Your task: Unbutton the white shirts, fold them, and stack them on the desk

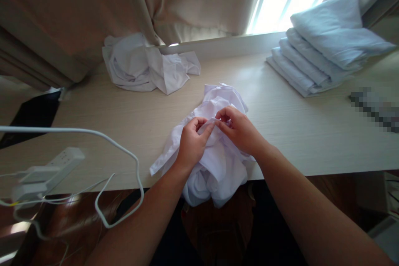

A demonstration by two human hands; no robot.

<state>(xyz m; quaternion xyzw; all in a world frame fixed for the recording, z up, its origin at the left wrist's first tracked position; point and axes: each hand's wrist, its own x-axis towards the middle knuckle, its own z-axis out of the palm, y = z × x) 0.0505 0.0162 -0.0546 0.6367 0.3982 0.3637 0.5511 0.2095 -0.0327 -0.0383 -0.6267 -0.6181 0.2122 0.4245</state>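
With the fingers of my left hand (190, 143) and right hand (243, 131) pinched closed on it, I hold a white cloth (215, 160) bunched on the table (305, 133), partly over the near edge. Should my pinch slacken, its own weight could drag it off.

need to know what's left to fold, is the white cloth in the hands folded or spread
Neither: the cloth is bunched, with loose creases and uneven edges, part hanging off the table.

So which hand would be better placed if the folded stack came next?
Right, probably: the right hand is nearer the folded stack, with the left hand farther off. Both have fingers on the white cloth.
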